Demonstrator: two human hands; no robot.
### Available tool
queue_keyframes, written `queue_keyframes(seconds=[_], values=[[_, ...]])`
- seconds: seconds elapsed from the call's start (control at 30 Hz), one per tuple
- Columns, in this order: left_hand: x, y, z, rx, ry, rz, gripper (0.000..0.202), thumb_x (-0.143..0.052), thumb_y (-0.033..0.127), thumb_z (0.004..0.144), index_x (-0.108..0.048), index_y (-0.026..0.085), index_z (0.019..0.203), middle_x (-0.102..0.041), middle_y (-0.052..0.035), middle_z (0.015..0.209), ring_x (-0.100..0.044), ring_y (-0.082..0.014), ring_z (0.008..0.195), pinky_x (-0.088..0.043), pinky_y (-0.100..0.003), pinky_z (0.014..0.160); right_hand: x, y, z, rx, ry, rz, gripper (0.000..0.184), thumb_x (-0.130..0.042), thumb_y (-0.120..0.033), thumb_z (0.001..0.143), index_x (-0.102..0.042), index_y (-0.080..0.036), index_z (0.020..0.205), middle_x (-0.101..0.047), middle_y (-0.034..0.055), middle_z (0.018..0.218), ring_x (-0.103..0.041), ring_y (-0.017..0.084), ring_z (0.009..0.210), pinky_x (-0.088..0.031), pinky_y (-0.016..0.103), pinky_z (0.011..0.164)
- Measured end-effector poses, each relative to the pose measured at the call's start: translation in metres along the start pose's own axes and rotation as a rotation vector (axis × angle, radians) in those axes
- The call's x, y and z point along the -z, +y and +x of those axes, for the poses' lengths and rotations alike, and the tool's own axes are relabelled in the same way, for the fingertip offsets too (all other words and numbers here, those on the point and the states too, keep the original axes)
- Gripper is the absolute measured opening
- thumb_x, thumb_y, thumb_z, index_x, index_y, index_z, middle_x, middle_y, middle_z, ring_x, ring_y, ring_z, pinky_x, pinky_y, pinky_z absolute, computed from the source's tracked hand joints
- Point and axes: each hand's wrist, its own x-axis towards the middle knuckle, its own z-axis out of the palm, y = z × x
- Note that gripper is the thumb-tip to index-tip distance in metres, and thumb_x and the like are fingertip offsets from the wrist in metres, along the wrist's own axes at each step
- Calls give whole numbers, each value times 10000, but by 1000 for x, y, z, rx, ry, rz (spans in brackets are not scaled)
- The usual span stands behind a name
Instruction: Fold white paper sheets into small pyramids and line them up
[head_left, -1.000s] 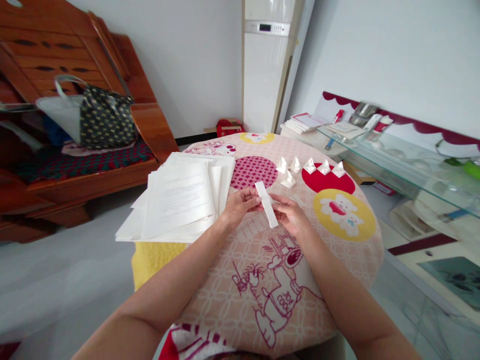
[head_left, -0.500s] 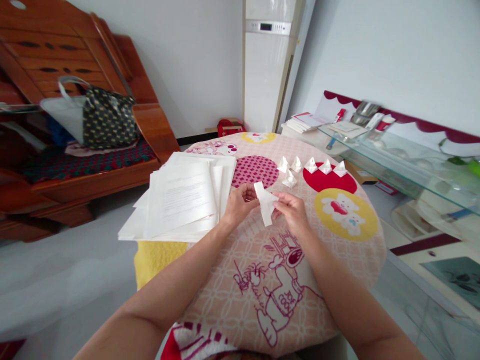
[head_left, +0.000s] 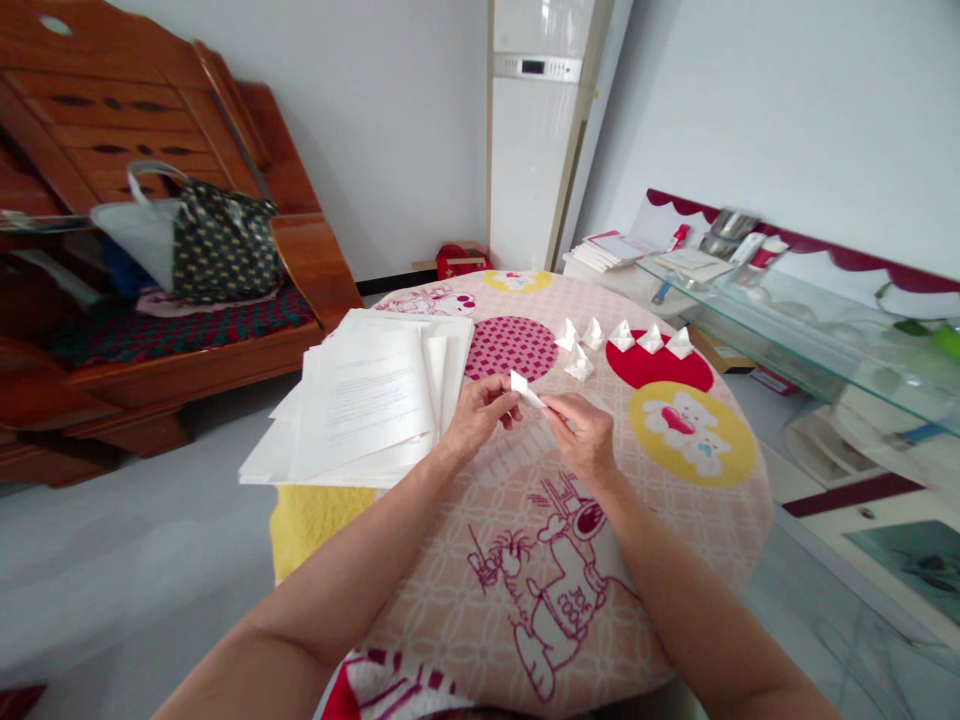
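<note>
A small piece of folded white paper (head_left: 527, 390) is held between my two hands, above the middle of the cloth-covered table. My left hand (head_left: 484, 412) pinches its left end between thumb and fingers. On the other side, my right hand (head_left: 581, 432) grips the right end with closed fingertips, which partly hide the paper. Just beyond my hands stand several small folded paper boats (head_left: 578, 362), most of them in a row toward the right. To the left lies a stack of paper sheets (head_left: 367, 395), the top one printed with text.
A patterned tablecloth (head_left: 450, 560) covers the round table. At the right is a glass-topped stand (head_left: 810, 330) with assorted items. A wooden bench (head_left: 300, 260) with a dotted bag (head_left: 225, 240) stands at the left, and a tall white cabinet unit (head_left: 532, 160) behind.
The folded paper has turned and looks smaller, its cross-like shape no longer showing. My right hand has rotated, its knuckles now more on top. The boats and stack stay in place.
</note>
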Motion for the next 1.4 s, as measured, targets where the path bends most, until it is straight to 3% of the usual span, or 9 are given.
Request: queue_keyframes(seconds=[0.1, 0.2, 0.37, 0.53, 0.73, 0.87, 1.0, 1.13, 1.4], values=[[4, 1, 0, 24, -50, -72, 279, -742, 393, 807, -598, 165, 735, -616, 7, 572, -533, -97, 494, -427, -216, 501, 0, -4, -1, -21, 6, 18, 134, -721, -359, 866, -812, -272, 913, -749, 74, 910, -668, 250, 863, -542, 391, 807], [7, 2, 1, 62, -134, -84, 302, -752, 402, 802, -582, 167, 721, -599, 16, 566, -523, -91, 482, -412, -211, 492, 3, -5, 0, -135, 45, 134, 234, -675, -436, 905, -802, -251, 970, -756, 76, 938, -648, 211, 762, -525, 345, 673], [5, 6, -2, 118, -292, -14, 267, -755, 392, 793, -656, 144, 790, -621, 0, 617, -549, -97, 529, -436, -218, 532, 9, -5, 6, -315, -145, 322, 338, -734, -459, 833, -786, -241, 1085, -769, 60, 961, -598, 136, 586, -398, 258, 469], [3, 6, -3, 130, -341, 7, 253, -756, 382, 778, -652, 151, 774, -628, -2, 632, -557, -100, 539, -443, -219, 536, 8, -5, 8, -398, -170, 391, 218, -801, -377, 739, -791, -229, 898, -695, 4, 660, -552, 126, 512, -389, 250, 451], [5, 1, -2, 165, -410, 28, 222, -747, 361, 778, -671, 152, 774, -624, -4, 634, -562, -104, 554, -447, -215, 535, 12, -8, 7, -453, -243, 419, 143, -803, -335, 716, -749, -210, 761, -646, -7, 553, -511, 113, 435, -320, 234, 392], [7, 0, -3, 186, -420, -8, 203, -752, 336, 760, -671, 150, 764, -611, -1, 611, -545, -98, 535, -423, -211, 520, 14, -6, 6, -530, -338, 520, 187, -782, -371, 734, -719, -202, 782, -642, -9, 507, -513, 115, 375, -292, 214, 338], [6, 2, -3, 208, -393, -53, 225, -763, 357, 768, -680, 149, 794, -577, 14, 565, -489, -84, 485, -352, -197, 459, 13, -2, 7, -537, -346, 586, 228, -794, -391, 729, -711, -191, 801, -714, 29, 603, -624, 146, 447, -388, 209, 355], [5, 6, -5, 216, -352, -49, 290, -782, 420, 793, -694, 151, 853, -544, 35, 551, -452, -70, 454, -325, -190, 432, 12, 0, 7, -510, -360, 572, 224, -797, -385, 742, -719, -184, 804, -720, 33, 614, -645, 151, 474, -441, 214, 383], [-2, 5, -6, 106, -318, -27, 362, -888, 350, 695, -640, 159, 878, -610, 13, 705, -500, -74, 551, -377, -213, 508, 11, -2, 6, -492, -332, 575, 207, -786, -383, 765, -714, -189, 781, -702, 28, 600, -639, 157, 469, -444, 228, 388]])
